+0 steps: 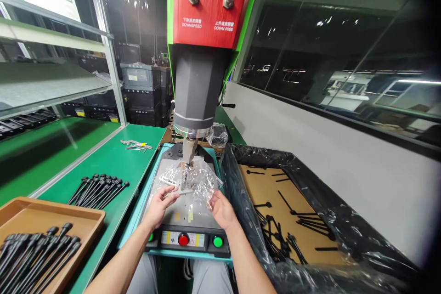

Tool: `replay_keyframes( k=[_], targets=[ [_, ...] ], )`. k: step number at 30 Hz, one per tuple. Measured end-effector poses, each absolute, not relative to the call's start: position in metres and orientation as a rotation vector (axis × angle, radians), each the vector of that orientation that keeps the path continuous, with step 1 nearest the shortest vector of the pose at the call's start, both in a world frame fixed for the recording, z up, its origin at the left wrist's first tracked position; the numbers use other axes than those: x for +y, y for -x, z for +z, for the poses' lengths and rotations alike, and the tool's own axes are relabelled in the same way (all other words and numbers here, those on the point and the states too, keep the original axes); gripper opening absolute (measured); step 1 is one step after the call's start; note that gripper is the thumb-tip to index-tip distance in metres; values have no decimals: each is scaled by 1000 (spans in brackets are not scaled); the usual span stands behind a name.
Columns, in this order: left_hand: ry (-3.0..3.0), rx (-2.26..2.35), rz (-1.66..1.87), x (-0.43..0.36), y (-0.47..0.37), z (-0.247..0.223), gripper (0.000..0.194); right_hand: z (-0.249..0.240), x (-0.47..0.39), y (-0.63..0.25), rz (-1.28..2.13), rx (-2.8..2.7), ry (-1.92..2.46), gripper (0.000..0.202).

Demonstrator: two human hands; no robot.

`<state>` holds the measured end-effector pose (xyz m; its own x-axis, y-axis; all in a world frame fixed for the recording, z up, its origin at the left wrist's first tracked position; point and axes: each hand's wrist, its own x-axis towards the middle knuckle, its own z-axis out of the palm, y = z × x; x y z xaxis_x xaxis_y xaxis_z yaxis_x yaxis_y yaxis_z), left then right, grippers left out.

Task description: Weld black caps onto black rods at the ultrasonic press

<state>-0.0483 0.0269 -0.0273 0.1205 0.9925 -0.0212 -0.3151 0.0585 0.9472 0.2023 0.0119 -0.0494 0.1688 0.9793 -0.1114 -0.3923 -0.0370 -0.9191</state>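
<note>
Clear crinkled plastic film (206, 178) lies around a small metal fixture (186, 190) on the grey plate of a press machine. The press's metal horn (189, 150) points down just above the fixture. My left hand (161, 206) is at the fixture's left side, thumb and fingers apart, with nothing visible between them. On the other side, my right hand (222, 209) has its fingertips closed at the film's near right edge. Whether a part sits in the fixture is hard to make out through the film.
Black rods with round heads (98, 190) lie on the green table (138, 165), and more fill an orange tray (93, 220). Pliers and hex keys (136, 145) lie farther back. A plastic-lined box (255, 234) holds scattered rods at right. Red (183, 239) and green (217, 241) buttons sit in front.
</note>
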Motion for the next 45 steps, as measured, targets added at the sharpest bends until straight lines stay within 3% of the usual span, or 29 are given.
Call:
replay_keyframes(
  k=[6,15,23,28,33,39,42,45],
  targets=[
    [-738,713,1258,13,41,-4,42,-53,18,-153,1174,-981,1107,36],
    [-747,706,1230,14,40,2,41,15,94,-123,593,-1289,1253,31],
    [-773,716,1240,22,39,5,41,36,103,-124,555,-1316,1269,14],
    [-785,750,1245,21,36,4,41,20,84,-131,680,-1142,1273,25],
    [-834,871,1201,16,36,-2,46,-26,9,-143,1006,-966,1277,35],
    [-923,999,1065,-6,47,-12,27,-45,-79,-148,1869,-878,1162,30],
    [-981,1035,944,-34,53,-15,24,-22,-85,-140,1673,-932,1009,33],
    [-1082,942,856,-63,56,-8,34,3,-76,-125,1416,-1026,877,34]
  ],
)
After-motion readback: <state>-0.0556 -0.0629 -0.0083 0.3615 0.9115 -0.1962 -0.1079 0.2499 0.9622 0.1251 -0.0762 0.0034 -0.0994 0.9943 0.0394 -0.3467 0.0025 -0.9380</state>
